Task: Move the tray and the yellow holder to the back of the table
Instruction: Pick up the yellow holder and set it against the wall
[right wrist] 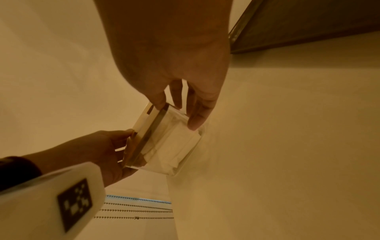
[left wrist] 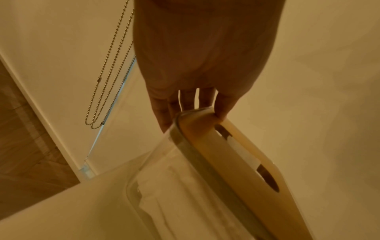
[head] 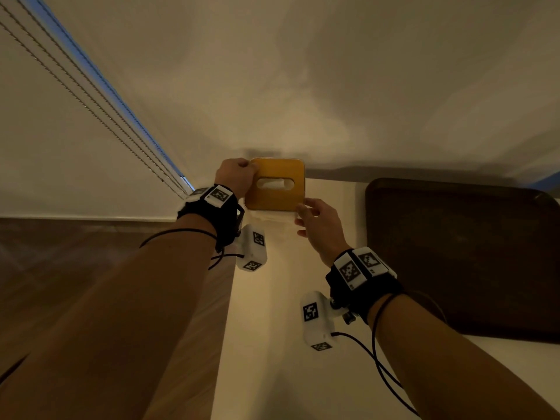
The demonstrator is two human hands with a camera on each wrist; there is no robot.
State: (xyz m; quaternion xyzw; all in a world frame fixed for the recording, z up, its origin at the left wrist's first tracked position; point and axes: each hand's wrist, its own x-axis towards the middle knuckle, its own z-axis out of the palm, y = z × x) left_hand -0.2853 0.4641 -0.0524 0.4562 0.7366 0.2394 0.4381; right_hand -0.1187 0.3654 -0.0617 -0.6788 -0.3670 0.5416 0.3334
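Note:
The yellow holder (head: 272, 203) is a clear box of white napkins under a slotted yellow lid, standing near the table's far left corner close to the wall. My left hand (head: 238, 174) pinches its far left corner, thumb on the lid (left wrist: 236, 162) and fingers (left wrist: 164, 116) behind. My right hand (head: 313, 215) holds the near right corner, with the thumb on the lid edge and fingers (right wrist: 195, 120) down the clear side (right wrist: 174, 142). The dark brown tray (head: 454, 253) lies flat on the table to the right, against the wall, with neither hand touching it.
The white table (head: 272, 344) ends at its left edge just beside the holder, with wooden floor (head: 60, 268) below. Beaded blind cords (head: 91, 107) hang on the wall at left. The tray's corner (right wrist: 287, 24) is close to my right wrist.

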